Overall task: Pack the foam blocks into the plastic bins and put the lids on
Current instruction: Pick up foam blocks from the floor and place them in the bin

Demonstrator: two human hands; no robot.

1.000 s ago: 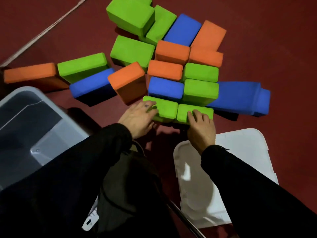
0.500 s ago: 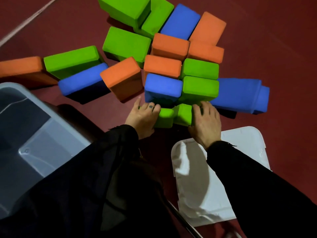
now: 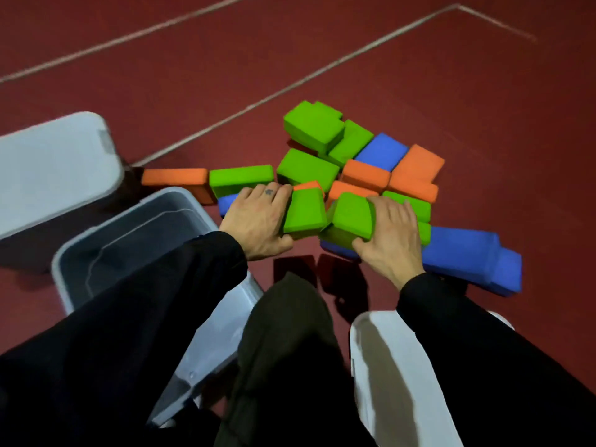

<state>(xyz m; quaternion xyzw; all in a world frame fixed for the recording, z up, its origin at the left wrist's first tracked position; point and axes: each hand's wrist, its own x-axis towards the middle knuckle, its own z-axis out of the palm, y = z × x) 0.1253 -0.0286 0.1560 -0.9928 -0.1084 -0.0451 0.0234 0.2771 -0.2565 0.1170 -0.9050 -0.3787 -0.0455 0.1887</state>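
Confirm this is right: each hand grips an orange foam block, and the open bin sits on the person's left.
Not quite. The head view shows the left hand and right hand each gripping a green foam block, not orange. The open bin does sit on the left.

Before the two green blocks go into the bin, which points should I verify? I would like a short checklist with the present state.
1. Left hand grips its green block: ok.
2. Right hand grips the other green block: ok.
3. Open bin has no lid on: ok.
4. Bin has room for blocks: cannot tell, the sleeve hides most of the inside.
5. White lid at hand for later: ok.
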